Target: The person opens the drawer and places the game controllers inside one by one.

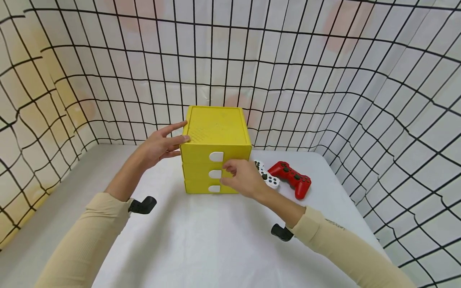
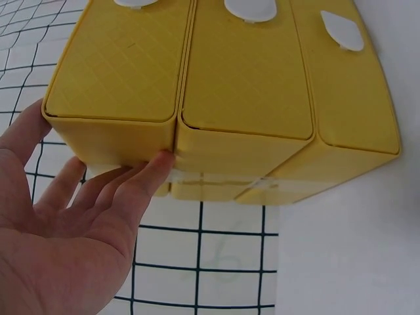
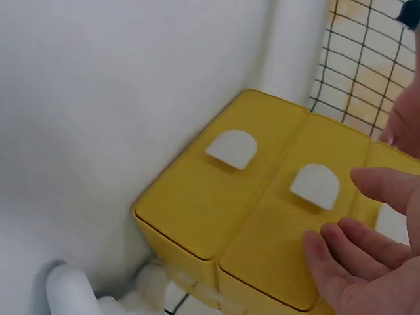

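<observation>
A yellow box of three stacked drawers (image 1: 217,126) stands on the white table, its front towards me. Each drawer front bears a white tab: the top tab (image 1: 216,156), the middle tab (image 1: 215,174) and the bottom tab (image 1: 214,188). With extended fingers, my left hand (image 1: 157,146) touches the box's left side and upper edge; the left wrist view shows its fingers (image 2: 141,184) along the side wall. My right hand (image 1: 245,176) is in front of the drawers, close to the middle tab. In the right wrist view, its thumb and bent fingers are apart, with nothing between them.
To the right of the box lie a white game controller (image 1: 270,179), partly hidden by my right hand, and a red game controller (image 1: 291,178). Black wire mesh (image 1: 230,60) stands behind the table and along both sides. All drawers look closed.
</observation>
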`<state>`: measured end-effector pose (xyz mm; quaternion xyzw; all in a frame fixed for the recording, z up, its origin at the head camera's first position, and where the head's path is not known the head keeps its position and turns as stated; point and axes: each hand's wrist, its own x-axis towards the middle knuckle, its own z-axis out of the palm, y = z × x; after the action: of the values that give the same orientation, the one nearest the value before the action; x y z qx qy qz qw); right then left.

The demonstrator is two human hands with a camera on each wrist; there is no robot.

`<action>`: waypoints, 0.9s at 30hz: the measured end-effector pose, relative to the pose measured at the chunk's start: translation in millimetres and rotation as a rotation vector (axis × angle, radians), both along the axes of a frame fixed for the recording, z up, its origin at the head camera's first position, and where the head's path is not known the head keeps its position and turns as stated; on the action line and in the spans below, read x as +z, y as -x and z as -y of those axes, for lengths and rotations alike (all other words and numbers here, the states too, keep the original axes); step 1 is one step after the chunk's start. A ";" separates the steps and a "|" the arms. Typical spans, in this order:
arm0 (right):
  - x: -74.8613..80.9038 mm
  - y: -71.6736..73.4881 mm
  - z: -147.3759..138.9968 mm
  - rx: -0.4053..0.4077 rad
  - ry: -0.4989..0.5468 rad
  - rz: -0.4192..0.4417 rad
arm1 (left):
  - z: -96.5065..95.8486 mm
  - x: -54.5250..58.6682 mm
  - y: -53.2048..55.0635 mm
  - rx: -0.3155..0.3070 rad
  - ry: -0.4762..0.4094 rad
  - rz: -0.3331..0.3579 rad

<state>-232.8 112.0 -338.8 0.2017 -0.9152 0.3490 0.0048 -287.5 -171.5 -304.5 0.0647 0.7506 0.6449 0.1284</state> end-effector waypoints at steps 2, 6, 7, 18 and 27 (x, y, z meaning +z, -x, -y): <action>-3.8 2.4 1.7 -0.006 0.004 0.001 | -0.3 0.1 0.0 -0.002 -0.005 0.003; -9.1 5.3 5.2 -0.011 -0.025 -0.024 | -0.7 0.0 0.0 0.000 -0.003 0.001; -9.7 5.5 6.0 -0.012 -0.035 -0.032 | -0.7 0.0 0.0 0.000 0.000 0.000; -16.1 11.0 13.4 -0.031 -0.049 -0.139 | -0.6 0.6 -0.5 0.011 0.019 -0.003; -17.1 10.7 16.3 -0.031 -0.139 -0.242 | -0.1 -0.4 0.6 0.000 0.001 -0.001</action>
<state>-243.5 95.7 -355.8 0.2279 -0.9329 0.2577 0.1065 -288.1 -171.3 -304.9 0.0649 0.7509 0.6445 0.1282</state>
